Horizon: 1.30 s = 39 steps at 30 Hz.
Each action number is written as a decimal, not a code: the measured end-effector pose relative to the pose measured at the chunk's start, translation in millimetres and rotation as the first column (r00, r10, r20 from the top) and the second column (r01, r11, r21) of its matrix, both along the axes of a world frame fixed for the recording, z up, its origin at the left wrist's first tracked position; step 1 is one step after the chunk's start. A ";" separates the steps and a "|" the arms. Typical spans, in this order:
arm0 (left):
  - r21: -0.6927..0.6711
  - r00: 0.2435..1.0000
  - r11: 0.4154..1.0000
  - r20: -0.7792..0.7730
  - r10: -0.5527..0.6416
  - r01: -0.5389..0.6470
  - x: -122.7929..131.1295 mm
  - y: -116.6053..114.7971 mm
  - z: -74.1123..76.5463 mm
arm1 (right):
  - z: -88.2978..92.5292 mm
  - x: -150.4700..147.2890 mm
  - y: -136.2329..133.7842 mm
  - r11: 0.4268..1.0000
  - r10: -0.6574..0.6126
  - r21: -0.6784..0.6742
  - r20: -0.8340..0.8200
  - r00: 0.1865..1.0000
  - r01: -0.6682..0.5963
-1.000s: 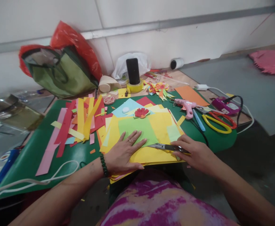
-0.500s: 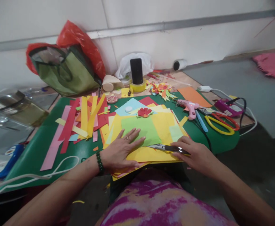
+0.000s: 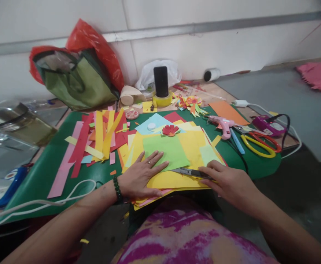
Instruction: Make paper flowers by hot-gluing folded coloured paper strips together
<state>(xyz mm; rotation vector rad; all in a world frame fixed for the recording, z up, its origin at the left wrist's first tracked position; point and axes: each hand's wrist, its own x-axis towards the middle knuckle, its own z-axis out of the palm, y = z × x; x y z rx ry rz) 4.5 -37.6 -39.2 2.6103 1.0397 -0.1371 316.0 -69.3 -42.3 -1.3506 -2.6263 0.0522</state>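
Observation:
My left hand (image 3: 142,176) lies flat with its fingers spread, pressing on the left edge of a green sheet of paper (image 3: 167,148). Under it is a stack of yellow paper (image 3: 177,181), with other colours showing at the edges. In my right hand (image 3: 223,183) is a black and silver utility knife (image 3: 192,172). The blade points left along the near edge of the green sheet. A red paper flower (image 3: 170,130) sits just beyond that sheet, and a small white round object (image 3: 151,126) rests on light blue paper (image 3: 152,120).
Cut paper strips (image 3: 102,135) cover the left of the green mat (image 3: 39,176). To the right lie a pink glue gun (image 3: 224,126) and scissors (image 3: 259,145). A phone (image 3: 161,81) stands in a tape roll (image 3: 162,99) at the back. White cables (image 3: 67,200) run at front left.
The knife in my right hand has moved slightly, with more of its handle now covered by the fingers. My left hand stays pressed on the paper. The camera view has shifted a little.

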 end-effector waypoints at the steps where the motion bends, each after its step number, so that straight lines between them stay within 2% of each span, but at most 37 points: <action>1: -0.004 1.000 1.000 -0.007 0.001 -0.001 -0.1 0.1 -0.2 | 0.2 -0.6 -0.2 1.000 0.002 0.011 0.014 1.000 -0.003; 8: 0.002 1.000 1.000 0.007 0.009 -0.009 0.9 -0.2 -1.1 | -2.4 -4.6 0.4 0.999 0.033 0.042 0.028 0.999 -0.034; 22: 0.009 1.000 1.000 0.015 0.018 -0.018 1.7 -1.5 -2.2 | 6.1 -22.6 -0.3 0.993 0.087 0.078 0.044 0.995 -0.091; 26: 0.015 0.999 1.000 0.039 0.017 -0.017 0.0 -1.4 -4.3 | 5.2 -22.1 -0.8 0.995 0.084 0.046 0.028 0.996 -0.085; 30: -0.021 0.999 1.000 0.037 0.010 -0.010 -8.2 1.0 2.2 | 3.6 -18.2 0.1 0.997 0.070 0.014 -0.008 0.997 -0.070; 34: -0.041 1.000 0.999 -0.011 0.011 -0.011 -16.7 1.6 8.3 | 3.7 -17.7 0.8 0.996 0.073 0.053 -0.011 0.997 -0.072; 39: -0.024 0.999 1.000 -0.029 0.019 -0.019 -17.2 -1.7 4.2 | 4.8 -22.3 0.3 0.992 0.068 0.103 0.027 0.997 -0.070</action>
